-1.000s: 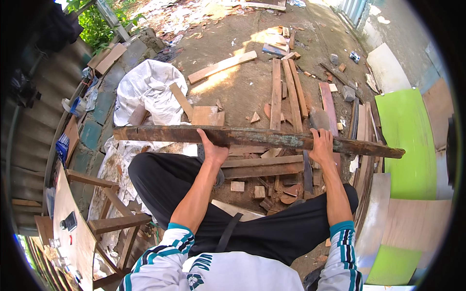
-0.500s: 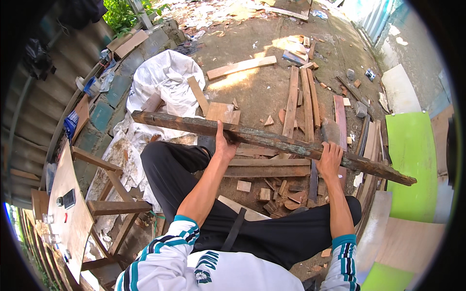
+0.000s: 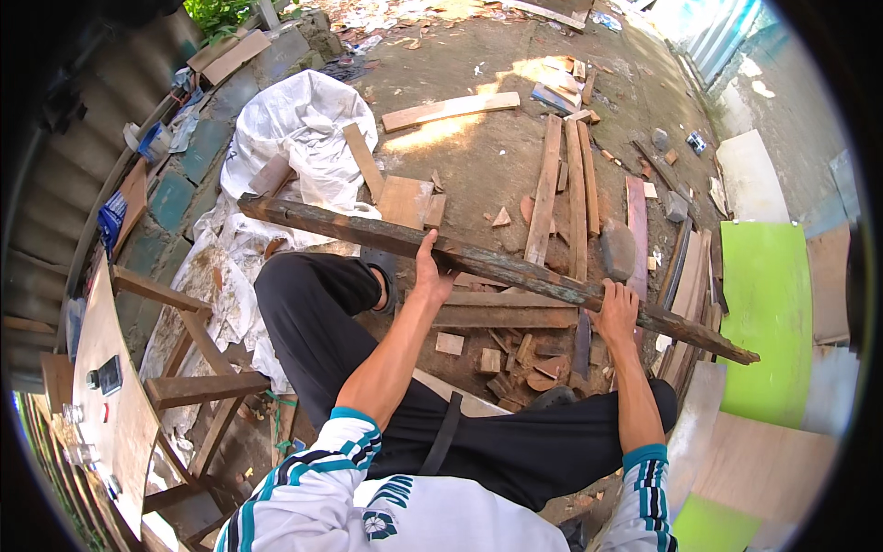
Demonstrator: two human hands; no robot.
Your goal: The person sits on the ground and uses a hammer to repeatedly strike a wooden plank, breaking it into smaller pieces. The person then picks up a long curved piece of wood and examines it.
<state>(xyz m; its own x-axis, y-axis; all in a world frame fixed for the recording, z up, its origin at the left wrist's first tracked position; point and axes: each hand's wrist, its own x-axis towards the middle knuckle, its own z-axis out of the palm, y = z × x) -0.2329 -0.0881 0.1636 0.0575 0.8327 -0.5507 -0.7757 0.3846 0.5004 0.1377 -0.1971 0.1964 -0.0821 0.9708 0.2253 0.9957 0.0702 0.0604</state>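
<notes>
A long, dark, weathered wooden beam (image 3: 515,270) is held across in front of me above my knees. Its left end lies higher in the picture than its splintered right end. My left hand (image 3: 432,271) grips it near the middle, thumb over the near face and fingers underneath. Farther right, my right hand (image 3: 616,311) is wrapped over it with the fingers on top. Beneath the beam, between my legs, lie brown planks (image 3: 506,316) and several small wood offcuts (image 3: 449,343).
A white sack (image 3: 299,115) lies at the far left. Long wooden strips (image 3: 544,198) and a grey stone block (image 3: 618,252) rest on the ground ahead. A low wooden table (image 3: 110,386) stands at my left. Green and bare panels (image 3: 759,313) lie along the right wall.
The beam has shifted slightly left in the picture, still in both hands. The surroundings have also slid a little left and up as my view moved.
</notes>
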